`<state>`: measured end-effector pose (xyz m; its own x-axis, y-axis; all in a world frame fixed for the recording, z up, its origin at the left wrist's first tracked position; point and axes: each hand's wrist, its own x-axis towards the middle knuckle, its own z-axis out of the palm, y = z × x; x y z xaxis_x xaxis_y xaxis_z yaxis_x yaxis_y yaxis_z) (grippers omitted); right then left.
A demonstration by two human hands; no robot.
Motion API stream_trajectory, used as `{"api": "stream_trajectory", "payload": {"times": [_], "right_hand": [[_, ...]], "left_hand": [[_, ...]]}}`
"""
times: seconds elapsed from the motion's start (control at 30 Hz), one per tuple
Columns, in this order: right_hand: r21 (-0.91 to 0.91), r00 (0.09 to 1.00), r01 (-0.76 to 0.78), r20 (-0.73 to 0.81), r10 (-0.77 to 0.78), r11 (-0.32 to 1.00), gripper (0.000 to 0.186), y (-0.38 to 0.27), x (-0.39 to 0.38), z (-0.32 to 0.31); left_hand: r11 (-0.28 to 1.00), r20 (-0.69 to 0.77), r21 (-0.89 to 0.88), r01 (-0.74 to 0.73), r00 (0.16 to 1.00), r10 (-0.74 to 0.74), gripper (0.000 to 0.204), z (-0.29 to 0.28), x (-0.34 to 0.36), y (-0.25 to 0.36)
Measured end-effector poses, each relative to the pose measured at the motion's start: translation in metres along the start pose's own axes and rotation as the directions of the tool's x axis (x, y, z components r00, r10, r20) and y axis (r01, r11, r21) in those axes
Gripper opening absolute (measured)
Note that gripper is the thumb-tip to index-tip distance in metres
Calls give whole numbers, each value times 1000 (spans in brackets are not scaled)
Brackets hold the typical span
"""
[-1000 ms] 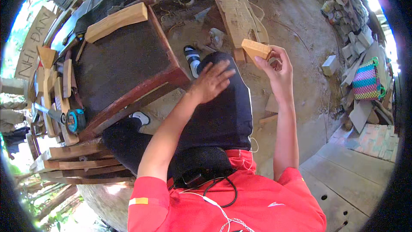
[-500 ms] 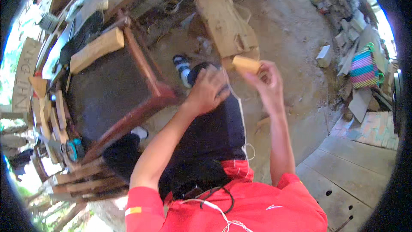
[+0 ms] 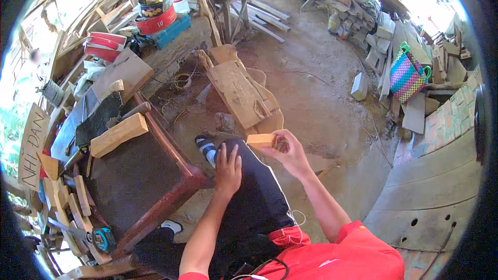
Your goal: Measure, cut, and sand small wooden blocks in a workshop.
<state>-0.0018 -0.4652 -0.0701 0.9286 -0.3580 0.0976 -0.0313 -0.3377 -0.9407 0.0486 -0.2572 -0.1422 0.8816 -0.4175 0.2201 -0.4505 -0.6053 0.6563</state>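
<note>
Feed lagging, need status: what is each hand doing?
Left hand: open, flat on the black-trousered knee.
Right hand: closed on a small pale wooden block.

A dark wooden table bears a wood block.

Wood block far end hidden by right hand fingers; tape measure small, blurred

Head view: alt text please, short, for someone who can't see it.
A seated person holds a small wood block up in the right hand, while the left hand rests flat on their dark-trousered knee. To their left stands a dark worktable with a longer wood block on it, in a dirt-floored workshop strewn with boards.
</note>
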Motion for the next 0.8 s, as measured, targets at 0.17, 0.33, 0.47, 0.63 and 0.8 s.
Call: {"api": "stream_trajectory", "payload": {"times": [0.17,0.33,0.47,0.63,0.8], "right_hand": [[14,999,51,1,-51,999,48,-12,-9,2],[-86,1000,3,-2,-3,996,48,-25,-18,-1],[-53,1000,15,16,-14,998,47,-40,-31,11],[-37,990,21,137,-15,999,45,-54,-38,39],[16,961,114,252,-115,993,44,-61,-41,56]], "left_hand": [[921,249,-33,-389,889,385,48,0,-55,-15],[874,263,-372,314,938,-225,51,-11,-75,-64],[978,110,-186,-97,987,119,55,-20,-108,-33],[824,283,-159,-544,774,566,70,-45,-167,-20],[899,172,436,50,975,-138,60,-74,-210,-27]]}}
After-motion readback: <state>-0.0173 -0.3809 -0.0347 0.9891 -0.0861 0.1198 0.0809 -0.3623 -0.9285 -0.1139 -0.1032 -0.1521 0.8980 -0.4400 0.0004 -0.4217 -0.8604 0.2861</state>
